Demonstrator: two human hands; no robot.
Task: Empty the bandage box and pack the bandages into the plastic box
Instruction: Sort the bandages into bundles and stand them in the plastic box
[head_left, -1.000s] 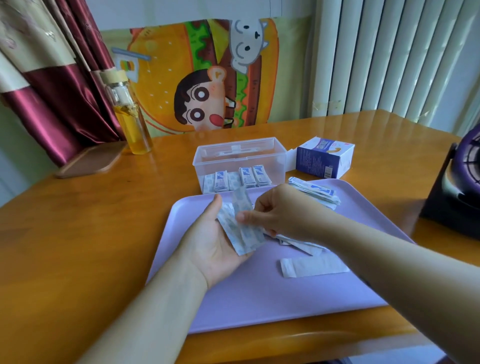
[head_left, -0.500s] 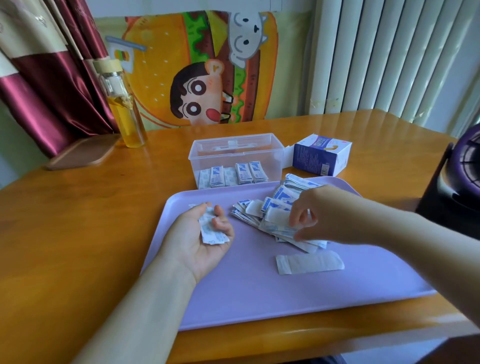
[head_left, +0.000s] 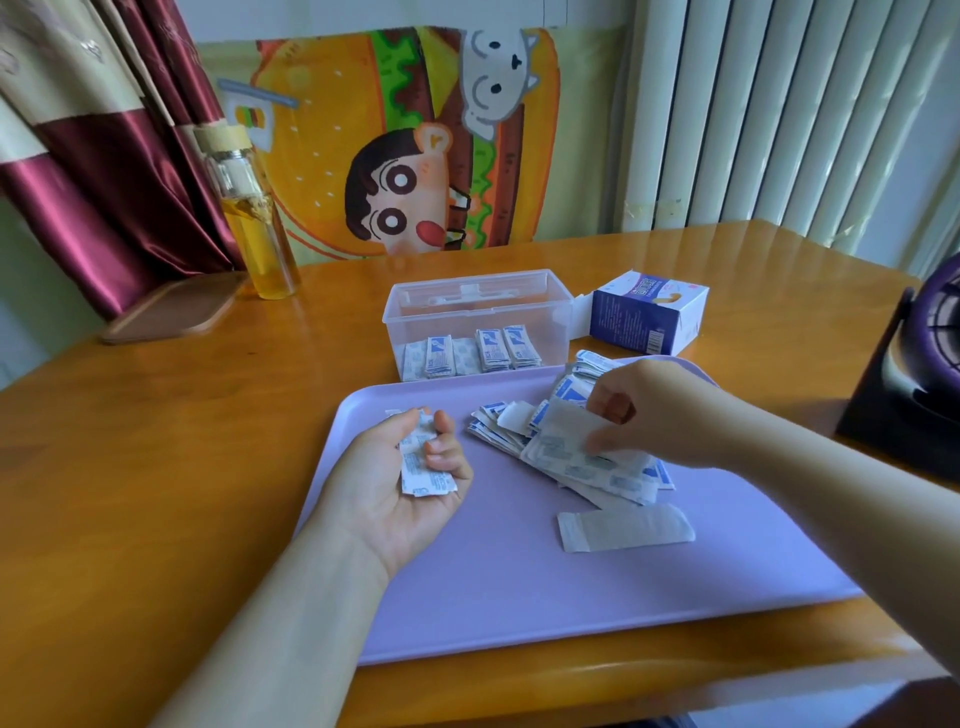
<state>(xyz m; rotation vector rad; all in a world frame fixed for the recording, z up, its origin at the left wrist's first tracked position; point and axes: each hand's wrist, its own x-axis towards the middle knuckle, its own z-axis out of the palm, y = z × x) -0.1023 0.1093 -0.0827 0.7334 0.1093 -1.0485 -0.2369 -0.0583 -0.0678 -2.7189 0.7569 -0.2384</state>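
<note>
Lavender tray (head_left: 519, 597), centre frame: right hand (head_left: 660, 410), away from the left hand (head_left: 395, 493) now, pinches another bandage (head_left: 563, 428) off the pile (head_left: 613, 478); left fingers (head_left: 442, 451) curl round a small stack (head_left: 415, 475). Gathering continues.

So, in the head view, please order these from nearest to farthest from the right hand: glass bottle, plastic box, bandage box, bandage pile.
1. bandage pile, directly under the fingers of the right hand.
2. bandage box, just behind the hand.
3. plastic box, behind and to the left.
4. glass bottle, at the far left.
</note>
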